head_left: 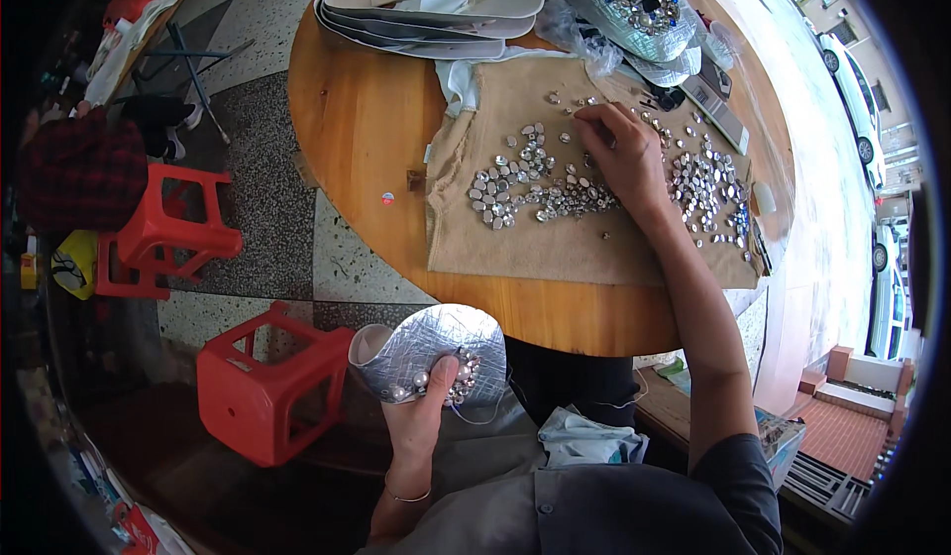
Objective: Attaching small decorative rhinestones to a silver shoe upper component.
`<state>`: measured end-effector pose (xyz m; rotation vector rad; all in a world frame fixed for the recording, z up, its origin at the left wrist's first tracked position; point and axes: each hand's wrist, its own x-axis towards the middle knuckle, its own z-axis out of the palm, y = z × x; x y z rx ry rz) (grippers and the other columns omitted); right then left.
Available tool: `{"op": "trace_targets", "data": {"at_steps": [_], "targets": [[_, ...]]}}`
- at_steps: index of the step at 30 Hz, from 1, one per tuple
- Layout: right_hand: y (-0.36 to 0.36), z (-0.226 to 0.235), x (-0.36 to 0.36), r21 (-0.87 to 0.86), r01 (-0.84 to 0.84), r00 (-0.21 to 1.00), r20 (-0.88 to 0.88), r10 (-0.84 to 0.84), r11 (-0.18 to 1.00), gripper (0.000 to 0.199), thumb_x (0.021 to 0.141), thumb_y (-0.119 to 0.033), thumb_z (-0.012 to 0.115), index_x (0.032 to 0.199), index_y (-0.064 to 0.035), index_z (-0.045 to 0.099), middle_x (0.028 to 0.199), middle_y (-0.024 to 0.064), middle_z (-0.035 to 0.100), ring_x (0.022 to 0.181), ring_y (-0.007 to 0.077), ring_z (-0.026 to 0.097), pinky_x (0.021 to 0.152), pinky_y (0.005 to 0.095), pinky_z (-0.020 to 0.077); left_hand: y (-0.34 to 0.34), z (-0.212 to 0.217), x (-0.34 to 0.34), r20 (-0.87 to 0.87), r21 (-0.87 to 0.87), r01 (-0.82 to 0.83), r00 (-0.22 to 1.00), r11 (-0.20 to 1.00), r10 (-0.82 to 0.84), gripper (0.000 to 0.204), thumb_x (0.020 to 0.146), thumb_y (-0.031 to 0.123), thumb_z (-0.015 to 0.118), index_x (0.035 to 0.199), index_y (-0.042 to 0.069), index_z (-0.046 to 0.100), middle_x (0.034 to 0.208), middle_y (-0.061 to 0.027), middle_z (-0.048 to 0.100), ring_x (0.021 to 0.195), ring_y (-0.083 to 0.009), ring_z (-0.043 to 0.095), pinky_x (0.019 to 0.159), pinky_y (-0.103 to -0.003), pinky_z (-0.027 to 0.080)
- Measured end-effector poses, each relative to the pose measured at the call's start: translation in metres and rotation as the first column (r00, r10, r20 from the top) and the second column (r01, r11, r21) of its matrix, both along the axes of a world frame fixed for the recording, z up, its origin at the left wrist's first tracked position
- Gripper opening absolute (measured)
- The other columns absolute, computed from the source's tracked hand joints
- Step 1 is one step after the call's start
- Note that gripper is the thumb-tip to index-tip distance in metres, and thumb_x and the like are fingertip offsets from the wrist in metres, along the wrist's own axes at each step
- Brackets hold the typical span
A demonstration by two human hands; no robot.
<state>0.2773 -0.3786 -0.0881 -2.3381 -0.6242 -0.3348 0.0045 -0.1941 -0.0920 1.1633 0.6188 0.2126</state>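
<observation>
My left hand (420,414) is closed around a curved silver shoe upper (470,331), held off the table near my lap. Its thumb presses beside a cluster of pearls and clear stones (465,376) fixed on the silver face, and a thin thread hangs below. Over the tan cloth (540,256) on the table, my right hand (631,157) reaches into scattered rhinestones (577,198). Its fingers are bent and pinched together; whatever lies between the tips is too small to make out. More loose rhinestones (701,186) spread to the right of my wrist.
Stacked pale curved pieces (436,5) stand at the far side of the round wooden table (347,129). Silver uppers with jewelled decoration (649,10) lie at the far right, near a phone-like grey object (715,114). Red stools (253,391) stand left; another person (74,173) sits beyond.
</observation>
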Motion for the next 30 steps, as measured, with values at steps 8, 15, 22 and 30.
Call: {"op": "trace_targets", "data": {"at_steps": [8,15,22,30], "targets": [[0.004,0.002,0.002,-0.059,-0.024,0.998,0.053,0.027,0.998,0.013,0.082,-0.009,0.061,0.094,-0.0045,0.064,0.080,0.0103,0.061,0.065,0.0206,0.057,0.060,0.0290,0.0455,-0.001,0.002,-0.004,0.013,-0.003,-0.013,1.000,1.000,0.013,0.033,0.081,0.003,0.065,0.112,0.000,0.052,0.100,-0.0045,0.058,0.088,-0.0119,0.057,0.079,-0.025,0.047],[0.020,0.055,-0.089,0.007,-0.308,0.951,0.036,0.307,0.952,0.024,0.075,-0.001,0.064,0.098,-0.0058,0.065,0.076,0.0085,0.055,0.064,0.0216,0.054,0.058,0.0319,0.0439,-0.001,0.011,-0.003,-0.003,-0.009,0.065,0.998,0.998,-0.065,0.035,0.080,0.004,0.066,0.112,0.000,0.053,0.098,-0.0040,0.059,0.087,-0.0113,0.057,0.077,-0.024,0.047],[0.012,0.077,-0.199,-0.005,-0.442,0.890,0.126,0.439,0.897,0.044,0.063,0.001,0.063,0.106,-0.0088,0.064,0.072,0.0065,0.042,0.065,0.0222,0.049,0.055,0.0317,0.0428,-0.023,0.059,-0.006,0.236,-0.148,0.125,0.968,0.981,-0.087,0.036,0.080,0.007,0.068,0.112,0.000,0.054,0.101,-0.0043,0.060,0.089,-0.0116,0.057,0.078,-0.025,0.047],[-0.001,0.096,-0.243,0.004,-0.457,0.865,0.235,0.444,0.889,0.043,0.064,0.000,0.065,0.106,-0.0087,0.064,0.071,0.0055,0.042,0.062,0.0206,0.047,0.052,0.0310,0.0423,-0.036,0.074,-0.042,0.284,-0.089,0.135,0.953,0.987,-0.105,0.035,0.078,0.007,0.070,0.109,0.000,0.056,0.100,-0.0052,0.061,0.088,-0.0122,0.058,0.078,-0.025,0.047]]}}
